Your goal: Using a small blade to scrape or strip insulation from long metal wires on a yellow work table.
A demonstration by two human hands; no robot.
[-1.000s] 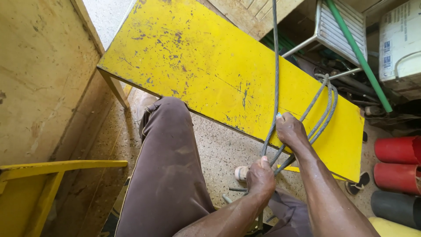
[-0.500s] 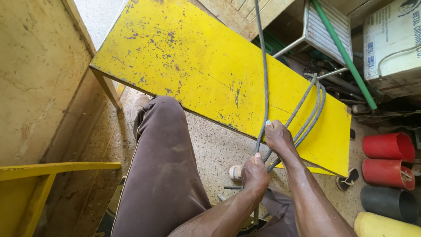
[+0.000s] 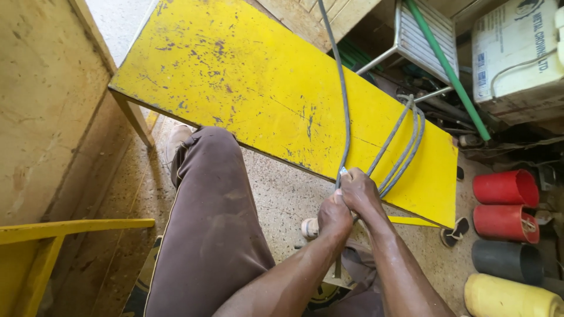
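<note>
A grey cable (image 3: 342, 100) runs down across the worn yellow bench top (image 3: 235, 70) and forms several loops (image 3: 405, 147) near the bench's right end. My right hand (image 3: 359, 191) is closed around the cable where the loops meet, at the bench's near edge. My left hand (image 3: 333, 216) sits just below and against it, also gripping the cable bundle. My leg in brown trousers (image 3: 211, 223) fills the lower middle of the view.
A plywood wall (image 3: 41, 105) stands at left, with a yellow frame (image 3: 70, 226) below it. Red, black and yellow pipe rolls (image 3: 505, 205) lie at right. A cardboard box (image 3: 517, 53), a green pipe (image 3: 446, 64) and a metal rack (image 3: 423, 35) crowd the far right.
My two hands have come together on the cable; the left hand moved up against the right. The view shifted slightly, with the bench sliding leftward and down in frame.
</note>
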